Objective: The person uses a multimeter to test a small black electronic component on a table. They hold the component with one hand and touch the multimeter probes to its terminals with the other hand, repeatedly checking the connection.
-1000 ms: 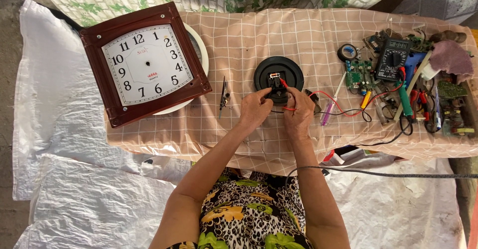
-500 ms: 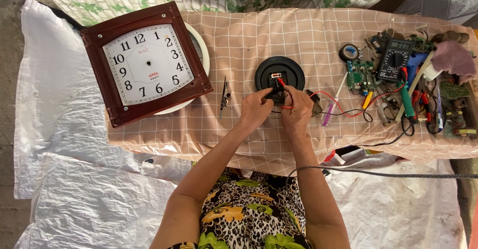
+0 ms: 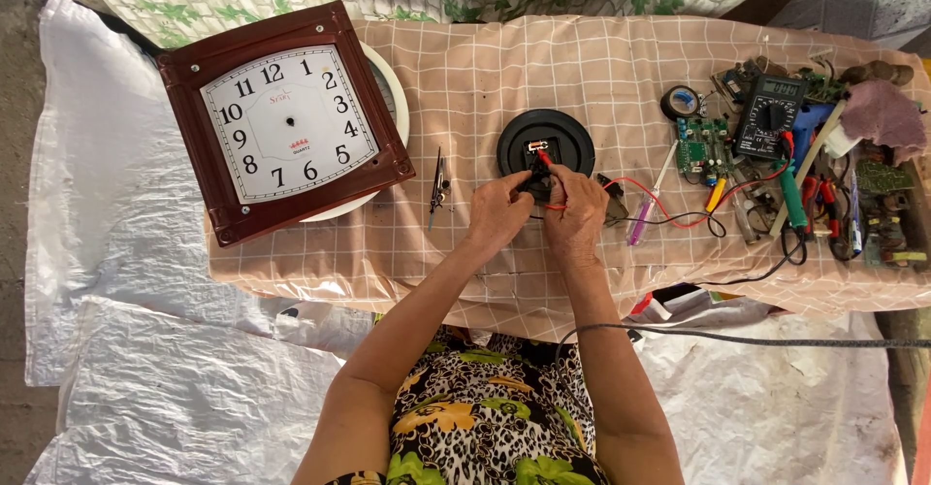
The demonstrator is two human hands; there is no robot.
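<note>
In the head view, a round black clock back (image 3: pixel 546 142) is seen lying on the checked cloth of the worktop (image 3: pixel 485 78), right of a square brown wall clock (image 3: pixel 287 122). A red probe (image 3: pixel 545 158) is pinched by the right hand (image 3: pixel 574 215) against the clock back's centre, while the left hand (image 3: pixel 497 211) is closed on a black probe beside it; a multimeter (image 3: pixel 769 116) lies well to the right.

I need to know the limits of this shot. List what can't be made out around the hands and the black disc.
Head view only:
- Probe tips on the black disc: covered by the fingers of the left hand and right hand.
- The module at the disc's centre: too small to make out.
- White round object: mostly hidden under the square clock.
- Parts pile: too cluttered and small.
</note>
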